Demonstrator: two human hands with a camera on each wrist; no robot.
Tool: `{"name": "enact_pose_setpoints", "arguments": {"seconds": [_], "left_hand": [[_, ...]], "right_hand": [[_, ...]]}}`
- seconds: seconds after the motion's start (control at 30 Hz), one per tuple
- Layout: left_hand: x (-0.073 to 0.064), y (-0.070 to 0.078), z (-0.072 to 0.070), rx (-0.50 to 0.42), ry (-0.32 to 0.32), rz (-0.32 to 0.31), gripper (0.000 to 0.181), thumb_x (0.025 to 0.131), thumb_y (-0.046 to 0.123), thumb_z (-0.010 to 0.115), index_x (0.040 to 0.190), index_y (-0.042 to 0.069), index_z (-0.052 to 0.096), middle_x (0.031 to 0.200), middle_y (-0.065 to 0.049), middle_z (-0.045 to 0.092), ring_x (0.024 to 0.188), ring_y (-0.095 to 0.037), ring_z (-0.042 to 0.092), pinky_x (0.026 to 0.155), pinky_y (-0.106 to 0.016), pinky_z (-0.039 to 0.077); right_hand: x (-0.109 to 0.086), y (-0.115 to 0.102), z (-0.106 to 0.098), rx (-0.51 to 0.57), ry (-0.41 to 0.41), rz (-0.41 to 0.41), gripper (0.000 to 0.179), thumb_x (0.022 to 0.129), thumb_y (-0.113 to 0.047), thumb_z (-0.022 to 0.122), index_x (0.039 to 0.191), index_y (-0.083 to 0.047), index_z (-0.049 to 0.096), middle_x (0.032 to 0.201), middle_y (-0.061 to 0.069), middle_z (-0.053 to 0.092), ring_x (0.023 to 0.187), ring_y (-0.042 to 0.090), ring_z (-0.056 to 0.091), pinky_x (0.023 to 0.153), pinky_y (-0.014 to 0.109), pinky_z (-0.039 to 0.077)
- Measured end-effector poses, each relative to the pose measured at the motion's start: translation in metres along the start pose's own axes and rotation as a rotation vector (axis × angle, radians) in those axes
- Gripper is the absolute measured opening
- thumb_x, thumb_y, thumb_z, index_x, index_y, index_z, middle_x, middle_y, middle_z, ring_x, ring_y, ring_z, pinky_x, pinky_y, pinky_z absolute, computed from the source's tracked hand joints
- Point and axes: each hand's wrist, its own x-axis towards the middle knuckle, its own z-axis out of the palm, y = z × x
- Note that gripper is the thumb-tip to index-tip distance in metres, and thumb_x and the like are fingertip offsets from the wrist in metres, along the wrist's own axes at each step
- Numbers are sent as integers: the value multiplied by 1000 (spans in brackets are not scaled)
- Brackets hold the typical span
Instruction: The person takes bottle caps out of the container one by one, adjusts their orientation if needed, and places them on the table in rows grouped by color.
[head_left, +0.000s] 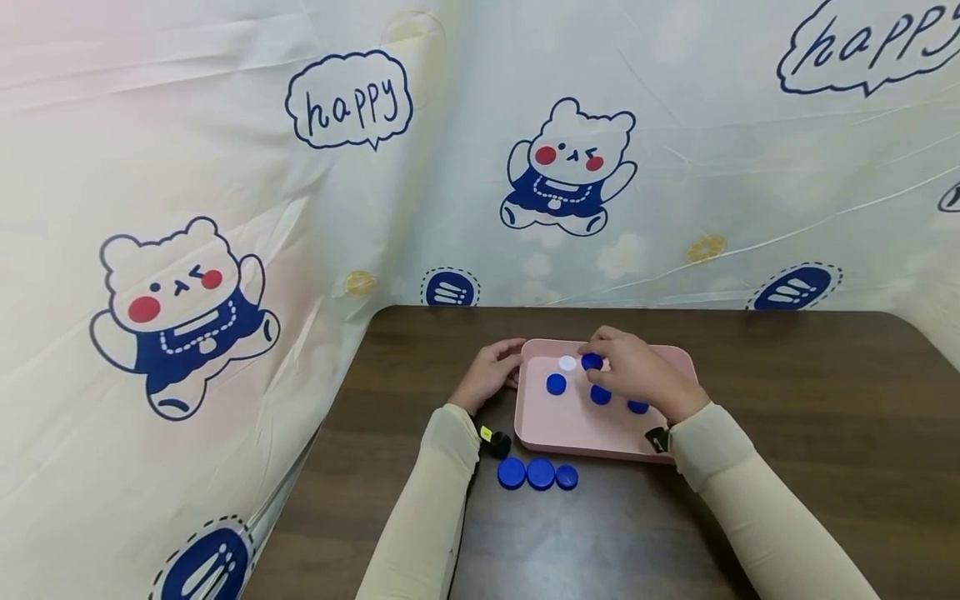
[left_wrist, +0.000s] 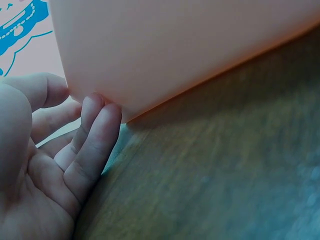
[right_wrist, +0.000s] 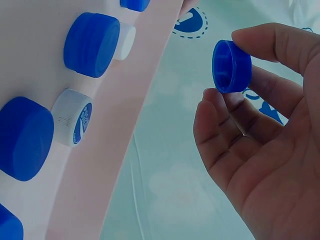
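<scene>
"above the pink tray (head_left: 577,427), what is held?"
"a blue cap (right_wrist: 241,67), pinched by the right grip (head_left: 641,372); if it slips, a white cap (head_left: 567,363) could be knocked."
"and the tray?"
"held by the left grip (head_left: 486,377); skewed, perhaps, if tugged."

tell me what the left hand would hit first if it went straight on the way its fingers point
The pink tray. The left hand has its fingers aimed at the tray's corner, seemingly touching it, so it would probably press on that at once, though exact contact is hard to judge.
</scene>
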Motion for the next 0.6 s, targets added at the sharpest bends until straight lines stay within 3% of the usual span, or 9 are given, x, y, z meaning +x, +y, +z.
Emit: {"name": "enact_pose_setpoints", "arguments": {"seconds": [0.4,0.6], "left_hand": [[-3,1,-1,-8,-13,-24,38,99,23,58,137,17,57,107,-7,65,75,-25,63,68,-35,57],[-3,2,0,-3,-19,13,37,100,22,56,136,16,58,102,-9,66,72,-24,62,66,-36,57]], "right_hand": [[-16,-2,-8,7,51,-41,37,88,-22,71,122,-9,67,110,5,56,93,23,56,81,40,53],[-24,-6,-14,-15,75,-81,35,89,-21,70,121,-9,67,110,5,57,93,23,57,79,39,53]]}}
